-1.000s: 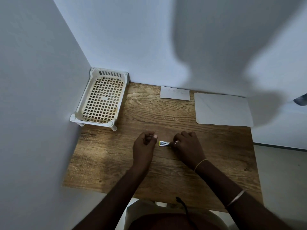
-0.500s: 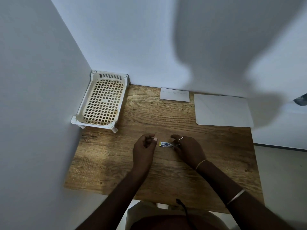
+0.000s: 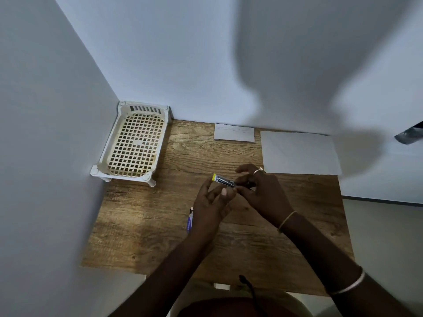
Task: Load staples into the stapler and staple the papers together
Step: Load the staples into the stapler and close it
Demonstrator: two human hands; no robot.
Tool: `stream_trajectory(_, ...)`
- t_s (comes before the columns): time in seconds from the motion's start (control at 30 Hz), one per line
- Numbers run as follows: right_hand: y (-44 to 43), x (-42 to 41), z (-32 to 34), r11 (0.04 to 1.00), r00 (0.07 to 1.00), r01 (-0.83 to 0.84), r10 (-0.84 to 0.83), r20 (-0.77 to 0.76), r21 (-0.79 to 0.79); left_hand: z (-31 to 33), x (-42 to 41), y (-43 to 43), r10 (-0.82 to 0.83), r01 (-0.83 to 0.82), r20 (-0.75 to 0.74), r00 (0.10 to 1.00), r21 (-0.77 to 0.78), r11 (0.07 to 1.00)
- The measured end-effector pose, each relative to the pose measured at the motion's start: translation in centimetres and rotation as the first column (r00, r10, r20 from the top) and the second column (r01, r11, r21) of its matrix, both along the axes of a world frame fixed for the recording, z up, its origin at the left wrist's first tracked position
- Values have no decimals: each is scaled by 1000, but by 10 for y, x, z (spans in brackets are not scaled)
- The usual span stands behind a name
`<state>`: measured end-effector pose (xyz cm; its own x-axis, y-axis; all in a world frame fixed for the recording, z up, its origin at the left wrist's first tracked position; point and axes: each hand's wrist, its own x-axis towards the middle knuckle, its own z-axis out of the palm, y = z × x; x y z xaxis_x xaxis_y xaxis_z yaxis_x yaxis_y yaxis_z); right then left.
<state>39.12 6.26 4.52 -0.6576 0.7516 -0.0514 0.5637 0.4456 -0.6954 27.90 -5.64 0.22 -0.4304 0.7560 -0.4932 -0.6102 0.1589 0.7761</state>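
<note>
A small dark stapler with a yellow tip is held just above the wooden table. My right hand grips its right end. My left hand sits under and beside the yellow end, fingers apart, thumb close to the stapler body; I cannot tell whether it touches. A narrow blue and white packet, perhaps the staple box, lies on the table left of my left wrist. A large white sheet and a smaller sheet lie flat at the table's back.
A cream plastic mesh basket stands in the back left corner against the walls. Walls close the table on the left and at the back. The table's right edge drops to the floor.
The stapler has left the table and is now in my right hand. My left fist has opened beside it. The blue packet now shows on the table by my left wrist.
</note>
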Motion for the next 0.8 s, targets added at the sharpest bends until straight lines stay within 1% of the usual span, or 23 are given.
stream_trajectory(0.1,-1,-2,37,1000,997,-10,9,-75,-18,27,2,11,16,-29,85,996,156,987)
stream_trajectory(0.2,-3,-4,68,999,991,-36,39,-124,27,56,1,16,18,-54,144,989,254,966)
stream_trajectory(0.33,-4,-4,99,995,984,-21,39,-171,102,85,-2,22,65,-100,123,990,301,948)
stream_trajectory(0.47,-6,-4,121,992,971,-41,69,-230,123,106,-2,23,85,-119,115,990,328,937)
stream_trajectory(0.6,-6,-3,134,978,978,-71,108,-181,197,115,1,22,88,-126,125,988,347,929)
stream_trajectory(0.8,-7,-4,143,949,988,-133,151,-41,285,118,4,21,95,-131,115,989,355,926)
